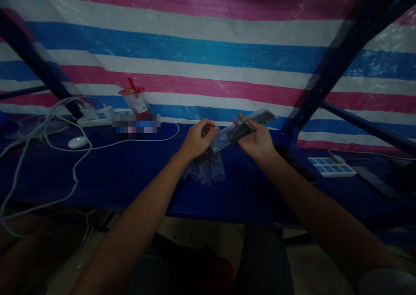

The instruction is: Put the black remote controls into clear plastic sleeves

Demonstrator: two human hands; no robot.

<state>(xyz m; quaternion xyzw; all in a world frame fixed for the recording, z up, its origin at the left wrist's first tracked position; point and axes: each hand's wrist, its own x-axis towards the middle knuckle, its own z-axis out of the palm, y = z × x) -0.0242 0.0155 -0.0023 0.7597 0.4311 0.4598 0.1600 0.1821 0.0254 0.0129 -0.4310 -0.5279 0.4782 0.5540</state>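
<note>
My left hand (pixel 199 139) and my right hand (pixel 255 139) are raised over the dark blue table (pixel 130 173), close together. Between them I hold a long dark object inside a clear plastic bag (pixel 240 129). My right hand grips the bagged object near its middle. My left hand pinches the bag's loose end, and more thin clear plastic (pixel 206 170) hangs below it down to the table. What the dark object is cannot be made out in the dim light.
A clear drink cup with red lid and straw (pixel 135 99) stands at the back left, beside a white power strip (pixel 94 119), tangled white cables (pixel 42 134) and a white mouse (pixel 77 142). Another power strip (pixel 331 167) lies at right. Dark blue metal frame bars (pixel 328 69) cross before a striped tarp.
</note>
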